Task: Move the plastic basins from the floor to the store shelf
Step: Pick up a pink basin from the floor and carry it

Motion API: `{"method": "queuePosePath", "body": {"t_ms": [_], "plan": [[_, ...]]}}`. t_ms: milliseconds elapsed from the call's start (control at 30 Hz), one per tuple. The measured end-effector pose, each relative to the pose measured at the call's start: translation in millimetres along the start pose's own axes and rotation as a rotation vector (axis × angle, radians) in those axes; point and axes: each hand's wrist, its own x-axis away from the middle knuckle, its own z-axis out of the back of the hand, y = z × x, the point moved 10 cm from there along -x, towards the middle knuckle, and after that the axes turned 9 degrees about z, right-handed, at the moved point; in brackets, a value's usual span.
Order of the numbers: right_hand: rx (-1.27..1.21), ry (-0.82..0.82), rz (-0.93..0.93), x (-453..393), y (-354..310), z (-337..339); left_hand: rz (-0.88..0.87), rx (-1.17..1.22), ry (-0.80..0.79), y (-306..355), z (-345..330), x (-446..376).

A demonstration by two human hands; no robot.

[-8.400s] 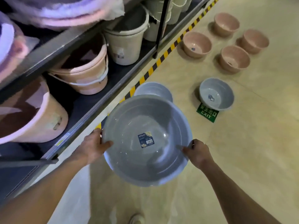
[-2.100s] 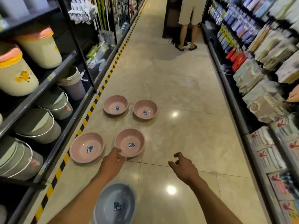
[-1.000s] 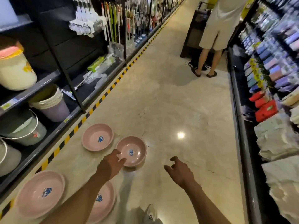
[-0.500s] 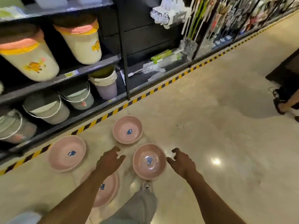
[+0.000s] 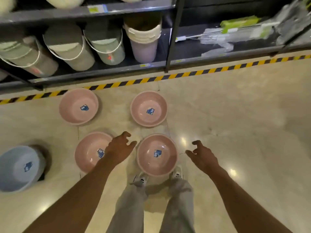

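Both hands reach down over the floor, and neither one holds anything. The left hand (image 5: 119,148) has its fingers spread and a little bent. The right hand (image 5: 201,154) is the same, loose and open. Between the two hands sits a pink basin (image 5: 157,154), just in front of the person's shoes (image 5: 175,174). I think this is the one to pick up next.

A second pink basin (image 5: 90,151) lies partly under the left hand and wrist. Two more pink basins (image 5: 78,106) sit past the hands, near the striped tape (image 5: 151,79) on the floor. A blue basin (image 5: 21,168) is far out to the left of the left hand. So five basins are not yet on the shelf (image 5: 104,68), which stands beyond the tape and is crowded with buckets (image 5: 143,41).

What could go wrong? The basin is very close to the feet, so a step could kick it and make it slide. The floor (image 5: 235,123) is shiny and smooth, so a bump would send it far. If only one hand grabs the thin rim, the basin could tip and drop. The shelf looks full, so there may be little room.

The basins are round, wide and shallow, made of smooth plastic that looks light. Each has a small blue sticker in the middle
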Motion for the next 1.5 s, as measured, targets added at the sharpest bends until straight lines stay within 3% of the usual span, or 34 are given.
{"method": "queuePosePath", "body": {"t_ms": [200,433,667,833,1000,1167,1500], "plan": [[0.020,-0.112,0.009,-138.7,73.6,-56.6,0.118,-0.055,0.017,-27.1,-89.5,-103.3],[0.159,-0.174,-0.015,-270.0,165.5,-174.1,0.184,-0.038,0.002,-101.9,-225.4,-236.6],[0.226,-0.226,-0.088,-337.7,242.0,-276.0,0.338,-0.004,-0.054,-194.0,-338.0,-298.1],[0.245,-0.256,-0.094,-350.3,252.6,-318.5,0.414,0.155,-0.115,-226.7,-383.2,-307.6],[0.242,-0.160,-0.076,-348.0,236.9,-314.3,0.328,0.157,-0.017,-224.0,-377.0,-306.7],[0.264,-0.101,-0.032,-330.8,201.9,-266.3,0.323,0.247,0.009,-205.3,-334.5,-282.1],[0.258,0.069,0.065,-318.6,52.0,-107.8,0.192,0.346,0.031,-111.2,-167.1,-280.5]]}}
